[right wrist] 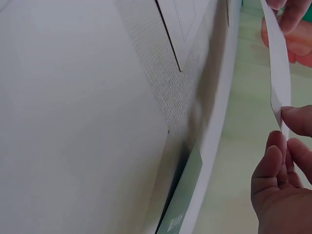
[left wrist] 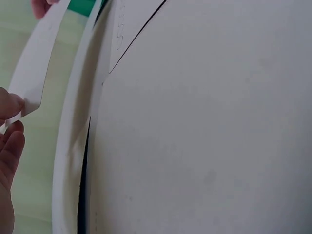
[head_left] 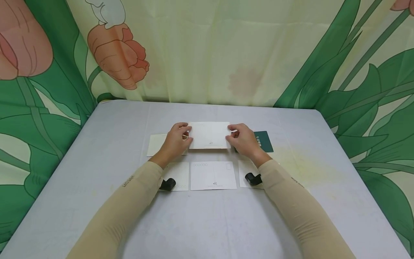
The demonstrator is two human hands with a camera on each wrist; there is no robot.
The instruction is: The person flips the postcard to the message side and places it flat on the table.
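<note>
A white postcard [head_left: 209, 135] is held up over the table between both hands, its printed side facing me. My left hand [head_left: 176, 141] pinches its left edge between thumb and fingers. At the opposite edge, my right hand [head_left: 244, 140] grips it the same way. The left wrist view shows the held postcard [left wrist: 41, 58] raised and slightly bent, with the left thumb [left wrist: 9, 105] on its corner. Seen from the right wrist, the postcard [right wrist: 279, 68] is nearly edge-on. Below it on the table lies another white postcard [head_left: 213, 176] with postcode boxes along its top.
More pale cards lie at the lower left [head_left: 182, 174], the lower right [head_left: 245, 167] and the upper left [head_left: 156, 144], partly covered by hands and wrists. A dark green card [head_left: 264, 141] with white lettering sits behind the right hand. Beyond the white-covered table [head_left: 207, 223] hangs a patterned curtain [head_left: 207, 54].
</note>
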